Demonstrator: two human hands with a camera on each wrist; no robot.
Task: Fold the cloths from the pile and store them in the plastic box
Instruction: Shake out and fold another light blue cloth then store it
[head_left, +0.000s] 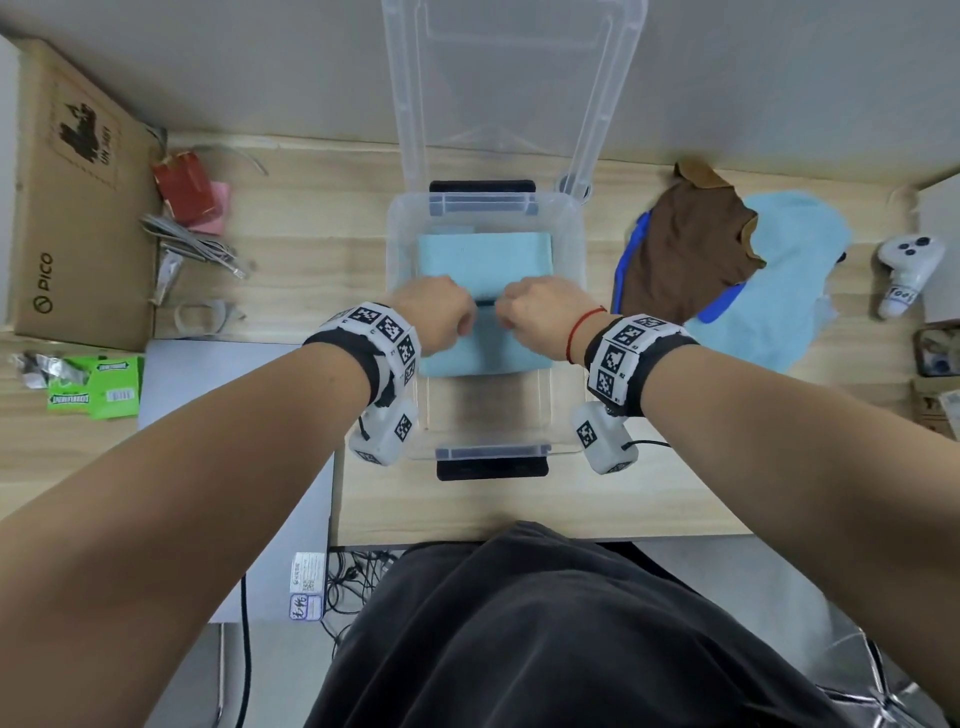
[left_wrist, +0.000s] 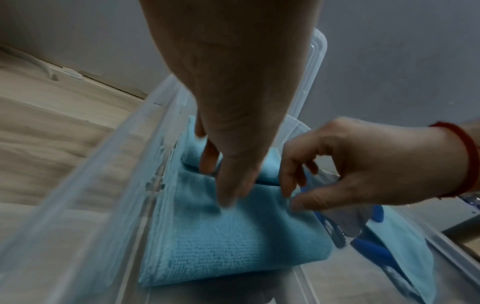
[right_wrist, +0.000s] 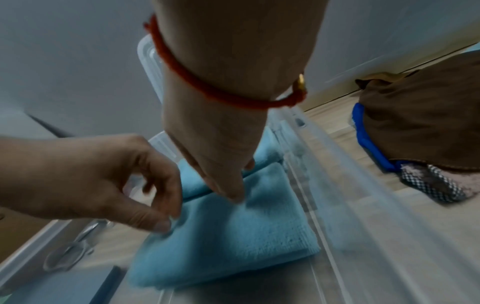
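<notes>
A clear plastic box (head_left: 393, 244) stands open in the middle of the wooden table, with its lid (head_left: 511, 78) upright behind it. Two folded light blue cloths lie inside. One folded cloth (head_left: 483, 254) is at the far end. The nearer folded cloth (head_left: 488, 348) lies just in front of it. My left hand (head_left: 441, 312) and right hand (head_left: 535, 312) reach down side by side at the nearer cloth's far edge. On each hand the thumb rests on top and the fingers curl over that edge (left_wrist: 215, 179) (right_wrist: 241, 179). The pile at the right has a brown cloth (head_left: 685, 249) on top of a light blue cloth (head_left: 789, 291).
A cardboard box (head_left: 78, 208) stands at the far left, with a red packet (head_left: 187, 187) and loose cables (head_left: 192, 244) beside it. Green packets (head_left: 93, 384) and a grey flat slab (head_left: 208, 395) lie near left. A white controller (head_left: 906, 270) sits at the far right.
</notes>
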